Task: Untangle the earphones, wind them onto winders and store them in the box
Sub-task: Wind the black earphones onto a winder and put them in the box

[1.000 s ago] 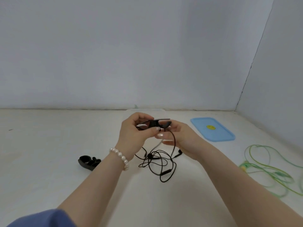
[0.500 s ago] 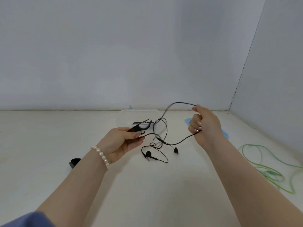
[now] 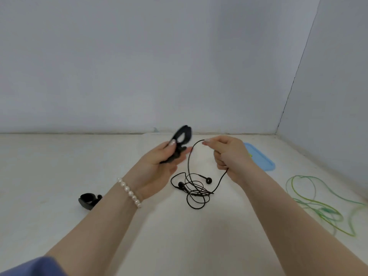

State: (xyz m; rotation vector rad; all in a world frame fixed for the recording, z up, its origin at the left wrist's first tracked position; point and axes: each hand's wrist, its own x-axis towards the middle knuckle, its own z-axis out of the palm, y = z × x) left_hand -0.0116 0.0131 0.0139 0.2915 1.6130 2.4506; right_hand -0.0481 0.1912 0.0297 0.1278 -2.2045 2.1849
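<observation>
Gripping a black winder [image 3: 180,143] at frame centre, the left hand [image 3: 159,166] curls round it. The right hand [image 3: 229,156] pinches the black earphones [image 3: 196,188] cord, its tangle on the bench [image 3: 59,166].

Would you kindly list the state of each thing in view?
Black earphones: tangled, mostly on the table, cable end lifted.
Winder: held up, no cable wound on it.
Spare winder: lying unused.
Green earphones: loose, unwound.
Blue lid: flat on table.
Left hand: holds winder.
Right hand: pinches cable.
</observation>
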